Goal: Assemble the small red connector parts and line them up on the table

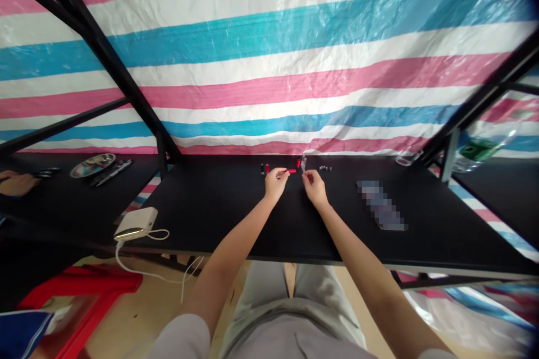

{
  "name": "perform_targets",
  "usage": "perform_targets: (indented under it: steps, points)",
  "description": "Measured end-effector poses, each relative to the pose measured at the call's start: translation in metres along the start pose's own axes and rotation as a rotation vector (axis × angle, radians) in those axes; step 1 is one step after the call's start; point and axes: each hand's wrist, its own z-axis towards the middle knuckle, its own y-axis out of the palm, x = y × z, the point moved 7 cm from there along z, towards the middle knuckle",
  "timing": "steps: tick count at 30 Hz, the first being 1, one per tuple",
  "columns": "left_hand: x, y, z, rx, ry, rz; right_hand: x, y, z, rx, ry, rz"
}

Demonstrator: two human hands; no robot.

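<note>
My left hand (276,185) is closed, pinching a small red stick-like piece (291,171) that points to the right. Just across from it, my right hand (315,187) has its fingers pressed together on a small clear, whitish piece (304,163); its kind is too small to tell. Beyond the gap between the hands stands another short red piece (298,163). To the left of my left hand are a small black piece (261,169) and a small red piece (267,168). Several tiny shiny silver parts (325,168) lie to the right of my right hand.
The black table (202,202) holds a phone (385,207) at right, a clear cup (408,157) at the back right and a white power bank (137,223) with a cable at the left corner. Black frame bars flank it. Another person's hand (19,184) rests on the left table.
</note>
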Motion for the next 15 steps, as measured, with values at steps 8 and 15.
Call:
perform_targets:
  steps: [8, 15]
  points:
    - [0.001, -0.005, -0.002, 0.039, -0.016, -0.104, -0.013, -0.005, -0.001, 0.031, 0.045, 0.202]
    - [-0.001, -0.012, -0.002, 0.054, -0.007, -0.118, -0.017, -0.009, -0.001, 0.047, 0.028, 0.242]
